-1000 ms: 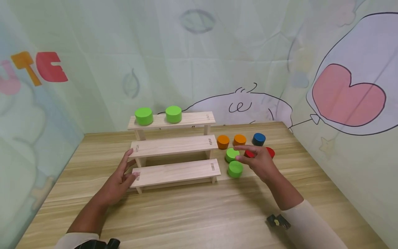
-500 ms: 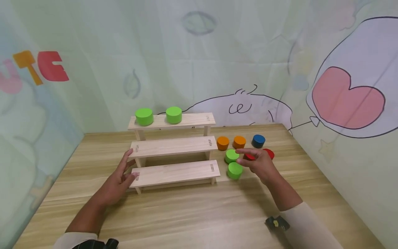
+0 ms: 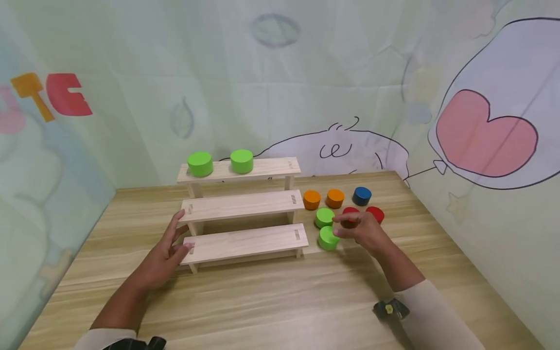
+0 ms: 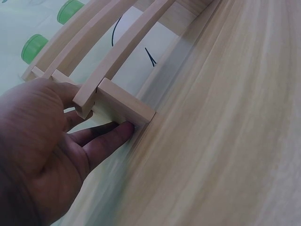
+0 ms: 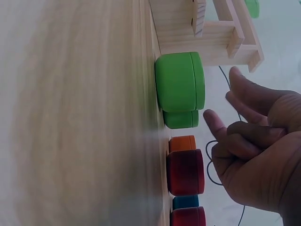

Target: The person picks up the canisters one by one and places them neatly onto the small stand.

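A three-step wooden stand point(image 3: 245, 206) stands on the table, two green round blocks point(image 3: 200, 164) on its top step. At its left end my left hand point(image 3: 162, 260) holds on, thumb over the lowest step and index finger by the middle step's end. In the left wrist view, other fingers point(image 4: 106, 141) reach the end leg under the lowest step. My right hand point(image 3: 367, 233) hovers beside two more green blocks point(image 3: 327, 239), thumb and index finger apart and holding nothing. Its remaining fingers are bent in the right wrist view, with a gap to the nearest green block point(image 5: 178, 81).
Two orange blocks point(image 3: 335, 198) and a blue block point(image 3: 362, 196) sit in a row behind the green ones. Two red blocks point(image 3: 375, 214) lie beyond the right hand, which partly covers one. A printed cloth point(image 3: 271, 97) hangs behind the table point(image 3: 271, 306).
My right hand has come down and slightly nearer, from beside the rear green block to the front one. My left hand keeps its place on the stand.
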`<control>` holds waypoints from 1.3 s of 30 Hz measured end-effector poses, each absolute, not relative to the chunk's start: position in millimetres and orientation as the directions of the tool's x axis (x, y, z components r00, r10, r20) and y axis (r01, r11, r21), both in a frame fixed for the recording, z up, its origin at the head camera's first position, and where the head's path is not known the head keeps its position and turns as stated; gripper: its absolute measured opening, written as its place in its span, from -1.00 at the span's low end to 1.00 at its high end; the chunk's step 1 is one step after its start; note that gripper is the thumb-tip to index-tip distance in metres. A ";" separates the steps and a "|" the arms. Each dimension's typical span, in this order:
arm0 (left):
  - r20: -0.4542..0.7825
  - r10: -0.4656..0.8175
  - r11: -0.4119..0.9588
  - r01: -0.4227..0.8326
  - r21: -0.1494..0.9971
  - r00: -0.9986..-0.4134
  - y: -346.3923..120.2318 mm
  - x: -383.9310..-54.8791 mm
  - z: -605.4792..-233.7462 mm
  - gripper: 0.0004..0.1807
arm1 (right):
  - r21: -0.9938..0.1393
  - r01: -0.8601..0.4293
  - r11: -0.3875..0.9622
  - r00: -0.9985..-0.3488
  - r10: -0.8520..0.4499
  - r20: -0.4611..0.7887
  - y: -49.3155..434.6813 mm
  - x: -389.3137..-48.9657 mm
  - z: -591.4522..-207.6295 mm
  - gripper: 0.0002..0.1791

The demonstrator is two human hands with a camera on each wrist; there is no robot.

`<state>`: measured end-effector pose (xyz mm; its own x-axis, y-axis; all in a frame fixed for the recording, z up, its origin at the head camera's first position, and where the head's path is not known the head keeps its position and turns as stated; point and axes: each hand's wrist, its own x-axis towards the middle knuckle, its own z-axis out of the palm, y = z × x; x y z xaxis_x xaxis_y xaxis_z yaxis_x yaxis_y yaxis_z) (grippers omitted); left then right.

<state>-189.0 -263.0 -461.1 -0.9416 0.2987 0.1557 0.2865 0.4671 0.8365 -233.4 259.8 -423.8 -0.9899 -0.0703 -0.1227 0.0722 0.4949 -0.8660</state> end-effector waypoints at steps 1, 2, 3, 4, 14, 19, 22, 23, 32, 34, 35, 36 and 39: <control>0.156 0.301 0.462 0.287 0.839 -0.941 -263.1 -188.9 -460.9 -0.02 | -0.862 0.069 0.502 -0.989 -0.079 -0.125 259.9 -233.8 -424.4 -0.53; 0.157 0.302 0.459 0.287 0.841 -0.940 -263.1 -188.8 -460.9 -0.01 | -0.857 0.066 0.511 -0.988 -0.089 -0.129 260.0 -233.9 -424.8 -0.52; 0.158 0.303 0.455 0.288 0.842 -0.940 -263.0 -188.7 -460.7 -0.02 | -0.852 0.065 0.520 -0.986 -0.097 -0.134 259.9 -234.0 -425.2 -0.52; 0.159 0.303 0.453 0.289 0.844 -0.940 -263.0 -188.6 -460.6 -0.02 | -0.847 0.064 0.528 -0.984 -0.106 -0.141 259.9 -234.0 -425.5 -0.51; 0.162 0.307 0.451 0.294 0.843 -0.938 -261.9 -188.9 -460.7 -0.01 | -0.799 0.062 0.598 -0.973 -0.141 -0.181 260.2 -234.8 -428.2 -0.54; 0.164 0.310 0.445 0.295 0.845 -0.937 -262.8 -189.3 -461.4 -0.01 | -0.777 -0.010 0.630 -0.966 -0.206 -0.155 262.5 -235.5 -431.5 -0.56; 0.165 0.312 0.440 0.296 0.848 -0.936 -263.1 -189.0 -461.3 -0.02 | -0.775 -0.007 0.632 -0.962 -0.214 -0.166 262.5 -235.7 -432.4 -0.55; 0.167 0.312 0.440 0.298 0.847 -0.935 -263.2 -189.0 -461.6 -0.02 | -0.773 -0.002 0.634 -0.962 -0.212 -0.171 262.3 -235.7 -432.6 -0.55; 0.163 0.310 0.454 0.296 0.840 -0.937 -263.7 -189.6 -462.4 -0.03 | -0.727 -0.023 0.686 -0.962 -0.212 -0.169 261.7 -234.7 -433.4 -0.56; 0.163 0.309 0.453 0.296 0.841 -0.937 -263.8 -189.6 -462.1 -0.02 | -0.712 -0.052 0.700 -0.963 -0.225 -0.150 261.5 -234.1 -433.1 -0.57; 0.165 0.309 0.449 0.297 0.843 -0.937 -263.7 -189.4 -461.8 -0.02 | -0.703 -0.070 0.708 -0.963 -0.233 -0.138 261.5 -233.9 -433.0 -0.57; 0.167 0.310 0.446 0.298 0.844 -0.936 -263.7 -189.3 -461.6 -0.02 | -0.695 -0.087 0.713 -0.962 -0.241 -0.126 261.2 -233.6 -432.9 -0.56; 0.165 0.311 0.440 0.296 0.848 -0.936 -263.7 -188.8 -461.4 -0.01 | -0.663 -0.146 0.734 -0.959 -0.271 -0.089 260.5 -232.8 -433.0 -0.56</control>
<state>-188.8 -263.7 -461.4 -0.9360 0.3107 0.1653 0.2957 0.4396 0.8481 -232.8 260.5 -433.0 -0.9586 -0.2705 -0.0885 -0.1460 0.7343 -0.6630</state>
